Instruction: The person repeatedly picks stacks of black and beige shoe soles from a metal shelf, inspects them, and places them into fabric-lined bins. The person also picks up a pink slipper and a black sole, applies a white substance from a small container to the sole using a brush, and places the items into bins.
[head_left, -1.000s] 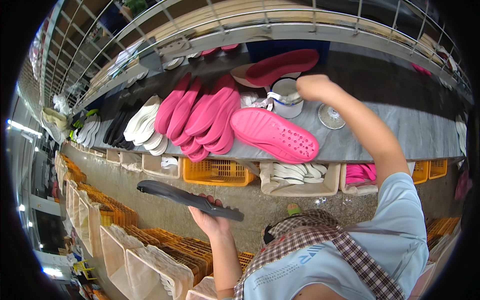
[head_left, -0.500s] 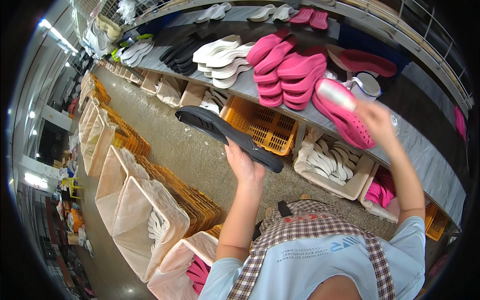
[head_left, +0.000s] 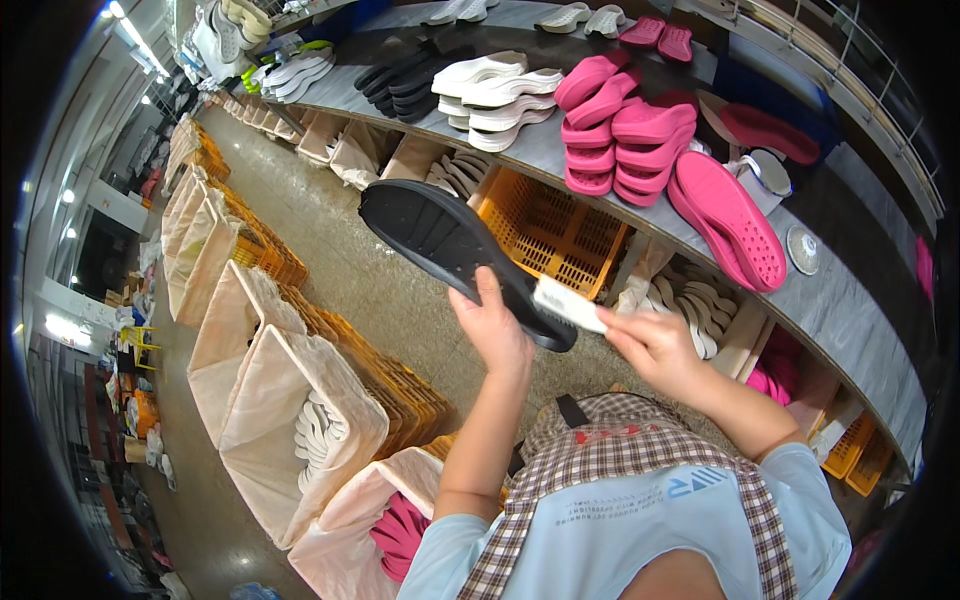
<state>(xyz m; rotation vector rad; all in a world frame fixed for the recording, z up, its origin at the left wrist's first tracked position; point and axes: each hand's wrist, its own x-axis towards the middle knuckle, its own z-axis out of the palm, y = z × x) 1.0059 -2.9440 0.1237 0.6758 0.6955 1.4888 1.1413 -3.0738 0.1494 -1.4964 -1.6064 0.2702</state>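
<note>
A black shoe sole (head_left: 425,222) is held up in front of me, its inner face with grooves and small holes turned towards me. My left hand (head_left: 497,332) grips it from below near the narrower part, thumb lying on its face. My right hand (head_left: 655,352) pinches a white brush (head_left: 568,303) by one end. The brush lies over the near end of the sole and seems to touch it; its far side is partly hidden. On the worktop, beyond my right hand, a pair of pink soles (head_left: 728,222) rests beside a white cup (head_left: 768,175) and a round whitish disc (head_left: 802,248).
Stacks of pink soles (head_left: 652,150), white soles (head_left: 510,100) and black soles (head_left: 412,85) stand along the grey worktop (head_left: 850,290). Below it is a yellow crate (head_left: 555,225). Lined crates (head_left: 290,410) with soles line my left side.
My right hand has come from above the pink soles on the worktop down to the black sole, bringing the brush. The black sole has turned to show more of its inner face.
</note>
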